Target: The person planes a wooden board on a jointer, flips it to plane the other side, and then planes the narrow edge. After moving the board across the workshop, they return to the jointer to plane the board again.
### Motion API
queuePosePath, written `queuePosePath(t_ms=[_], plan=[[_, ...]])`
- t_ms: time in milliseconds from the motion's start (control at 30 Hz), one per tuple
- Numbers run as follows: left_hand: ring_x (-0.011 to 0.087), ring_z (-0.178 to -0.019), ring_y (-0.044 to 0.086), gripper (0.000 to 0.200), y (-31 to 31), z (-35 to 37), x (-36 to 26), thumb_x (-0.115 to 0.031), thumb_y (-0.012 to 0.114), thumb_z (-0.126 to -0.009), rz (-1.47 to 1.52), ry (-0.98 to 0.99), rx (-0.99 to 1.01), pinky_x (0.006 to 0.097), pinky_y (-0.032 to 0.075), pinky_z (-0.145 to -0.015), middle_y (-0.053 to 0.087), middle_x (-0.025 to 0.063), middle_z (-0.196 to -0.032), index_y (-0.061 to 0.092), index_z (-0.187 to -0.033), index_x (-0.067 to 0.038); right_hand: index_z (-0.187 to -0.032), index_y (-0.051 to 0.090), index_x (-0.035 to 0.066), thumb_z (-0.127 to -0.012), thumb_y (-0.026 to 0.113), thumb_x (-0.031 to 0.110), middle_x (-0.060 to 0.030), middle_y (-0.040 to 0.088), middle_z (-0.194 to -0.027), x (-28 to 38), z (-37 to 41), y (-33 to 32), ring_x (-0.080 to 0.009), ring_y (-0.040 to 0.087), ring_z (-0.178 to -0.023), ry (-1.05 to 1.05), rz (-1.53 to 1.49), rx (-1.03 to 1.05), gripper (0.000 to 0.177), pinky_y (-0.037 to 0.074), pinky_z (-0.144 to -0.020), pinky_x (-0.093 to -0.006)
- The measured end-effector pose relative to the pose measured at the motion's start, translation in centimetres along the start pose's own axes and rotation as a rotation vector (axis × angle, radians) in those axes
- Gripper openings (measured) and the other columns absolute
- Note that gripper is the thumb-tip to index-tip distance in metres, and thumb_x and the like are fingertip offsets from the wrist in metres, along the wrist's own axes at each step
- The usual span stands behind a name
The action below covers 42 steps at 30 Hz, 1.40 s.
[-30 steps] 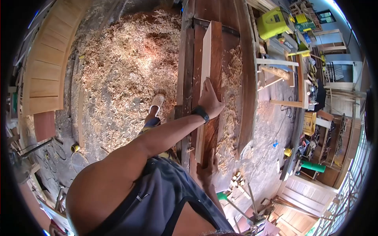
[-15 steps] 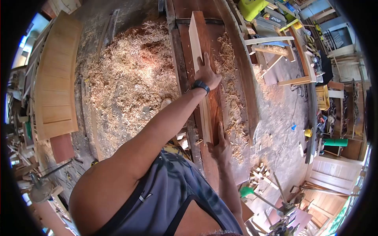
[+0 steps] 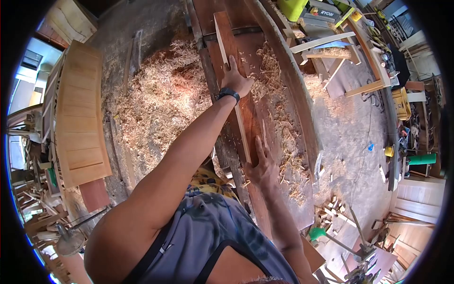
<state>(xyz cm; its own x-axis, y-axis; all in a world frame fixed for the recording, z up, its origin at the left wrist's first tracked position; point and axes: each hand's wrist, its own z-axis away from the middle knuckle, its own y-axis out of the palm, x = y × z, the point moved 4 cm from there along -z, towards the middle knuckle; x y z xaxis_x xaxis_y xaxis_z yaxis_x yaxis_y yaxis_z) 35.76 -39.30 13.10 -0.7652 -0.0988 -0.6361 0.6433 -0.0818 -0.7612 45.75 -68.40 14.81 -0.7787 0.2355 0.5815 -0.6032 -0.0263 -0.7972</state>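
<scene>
A long reddish-brown wooden board (image 3: 247, 113) with a pale left side lies lengthwise on the dark workbench (image 3: 298, 102). Across its upper part my left hand (image 3: 237, 81), with a black band on the wrist, grips it, the thumb at the right edge and the fingers forward. My right hand (image 3: 263, 168) clasps the near end, thumb on the left and fingers reaching up along the board. Both palms are hidden. Curled wood shavings (image 3: 269, 66) lie on the bench to the right of the board.
A large pile of shavings (image 3: 161, 102) covers the floor left of the bench. Further left is a panelled wooden door (image 3: 82, 113). At the right stand a wooden frame (image 3: 366, 87) and a green Ryobi machine (image 3: 324, 13). Offcuts (image 3: 333, 208) lie at the lower right.
The board's pale side face shows narrower than before, and its brown face is turned more upward. Both hands remain on it. The whole view has shifted slightly.
</scene>
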Motion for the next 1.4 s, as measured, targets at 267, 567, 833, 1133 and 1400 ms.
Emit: queuePosePath(t_ms=[267,567,833,1133,1400], plan=[[0.0465,-0.137,0.049,0.118,-0.8,-2.2,-0.5,-0.035,0.081,-0.076,0.002,-0.001,-0.019,0.0480,0.046,-0.114,0.024,0.0269,-0.165,0.008,-0.166,-0.012,-0.161,0.037,0.025,-0.081,0.067,0.015,-0.0188,0.060,-0.136,0.2,-2.6,-0.3,-0.0422,0.070,-0.103,-0.048,-0.008,-0.026,0.086,0.062,-0.082,-0.0510],[0.0453,-0.140,0.047,0.117,-0.7,-6.3,-0.1,-0.032,0.080,-0.077,0.014,-0.054,0.025,0.0463,0.043,-0.117,0.028,0.0283,-0.164,0.008,-0.166,-0.011,-0.164,0.028,0.028,-0.077,0.071,0.017,-0.0232,0.056,-0.138,1.2,-6.0,-0.6,-0.0427,0.071,-0.102,-0.025,-0.005,0.055,0.098,0.062,-0.080,-0.0512],[0.0442,-0.140,0.048,0.118,-1.4,-9.8,0.0,-0.034,0.081,-0.077,-0.044,0.011,-0.022,0.0467,0.042,-0.118,0.031,0.0306,-0.162,0.008,-0.165,-0.006,-0.162,0.033,0.023,-0.079,0.070,0.017,-0.0246,0.061,-0.130,2.4,-9.2,-0.8,-0.0439,0.070,-0.101,-0.048,-0.039,0.046,0.091,0.061,-0.082,-0.0521],[0.0463,-0.142,0.044,0.117,-2.1,-14.0,0.2,-0.040,0.077,-0.079,-0.068,0.005,-0.069,0.0455,0.040,-0.118,0.029,0.0318,-0.163,0.006,-0.166,-0.009,-0.162,0.033,0.018,-0.077,0.073,0.012,-0.0260,0.062,-0.125,4.3,-13.1,-0.3,-0.0449,0.070,-0.099,-0.092,-0.025,0.003,0.094,0.061,-0.081,-0.0528],[0.0455,-0.146,0.039,0.114,-2.2,-18.3,0.8,-0.048,0.071,-0.081,-0.065,0.014,-0.063,0.0478,0.036,-0.122,0.025,0.0261,-0.167,0.005,-0.167,-0.011,-0.161,0.035,0.016,-0.073,0.075,0.011,-0.0276,0.065,-0.116,5.9,-17.4,0.8,-0.0459,0.071,-0.092,-0.219,0.022,-0.095,0.097,0.061,-0.076,-0.0523]])
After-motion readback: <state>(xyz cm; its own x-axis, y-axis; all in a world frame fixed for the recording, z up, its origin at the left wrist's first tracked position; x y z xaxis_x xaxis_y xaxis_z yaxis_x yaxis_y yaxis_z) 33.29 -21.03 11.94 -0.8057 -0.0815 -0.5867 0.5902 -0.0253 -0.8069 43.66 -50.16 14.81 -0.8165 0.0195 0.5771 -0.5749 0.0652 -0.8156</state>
